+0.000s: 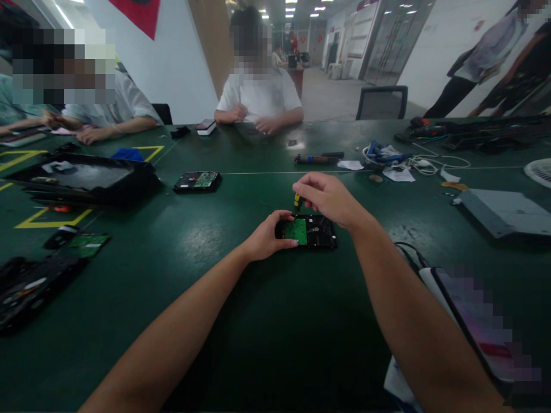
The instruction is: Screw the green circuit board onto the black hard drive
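Note:
A hard drive with a green circuit board over its left part lies flat on the dark green table. My left hand is closed on its left end, fingers along the far edge and thumb on the near edge. Just above the drive's far side, my right hand holds a small yellow and black screwdriver by its handle, roughly upright. The screwdriver's lower end is too small and dark to make out, so I cannot tell whether it touches the drive.
Another hard drive lies to the far left, near a black plastic housing. Rightward are a grey metal case, a phone and a bundle of cables. A person sits across the table.

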The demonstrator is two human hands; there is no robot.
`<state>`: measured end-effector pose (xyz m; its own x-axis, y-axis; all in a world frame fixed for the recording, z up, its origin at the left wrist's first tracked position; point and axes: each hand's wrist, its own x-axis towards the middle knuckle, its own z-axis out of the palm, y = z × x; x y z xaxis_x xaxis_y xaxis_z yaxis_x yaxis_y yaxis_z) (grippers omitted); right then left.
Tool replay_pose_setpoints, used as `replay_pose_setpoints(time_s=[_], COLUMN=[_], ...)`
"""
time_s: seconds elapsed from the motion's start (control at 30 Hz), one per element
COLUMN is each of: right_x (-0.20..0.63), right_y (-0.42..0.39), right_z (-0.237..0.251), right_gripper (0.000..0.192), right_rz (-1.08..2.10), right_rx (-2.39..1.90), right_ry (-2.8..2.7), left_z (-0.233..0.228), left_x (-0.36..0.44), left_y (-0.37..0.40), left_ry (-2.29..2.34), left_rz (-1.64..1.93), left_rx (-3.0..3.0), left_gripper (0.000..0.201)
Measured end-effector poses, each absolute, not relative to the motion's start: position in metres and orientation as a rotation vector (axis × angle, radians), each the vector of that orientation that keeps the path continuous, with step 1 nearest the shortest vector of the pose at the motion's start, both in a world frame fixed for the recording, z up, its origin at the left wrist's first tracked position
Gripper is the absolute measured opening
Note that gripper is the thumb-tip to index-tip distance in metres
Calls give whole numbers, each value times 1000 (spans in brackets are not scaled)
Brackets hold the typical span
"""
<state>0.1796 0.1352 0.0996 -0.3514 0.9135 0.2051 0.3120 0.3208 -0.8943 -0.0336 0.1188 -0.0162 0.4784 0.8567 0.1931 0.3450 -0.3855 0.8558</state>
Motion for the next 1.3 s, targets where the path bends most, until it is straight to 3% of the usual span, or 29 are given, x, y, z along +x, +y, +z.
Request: replay_pose_setpoints(time_s=[0.33,0.57,0.93,1.3], right_x=[176,179,176,176], right_y=[135,136,137,132], right_z=[97,98,96,96], right_gripper=[28,27,31,32], right_rz=[1167,1020,1145,1012], right_rx=[-992,-1061,-1014,-1106], right_ry=[-1799,-1847,-1803,-1825], left_z=[-16,-18,-17,-12], left_x=[-33,-33,-34,-33], left_y=[118,119,119,117], left_ry=[989,1002,988,1011], left_rz=[846,831,835,807], left_rx=[1923,1933,1934,1942], left_gripper=[90,91,88,87])
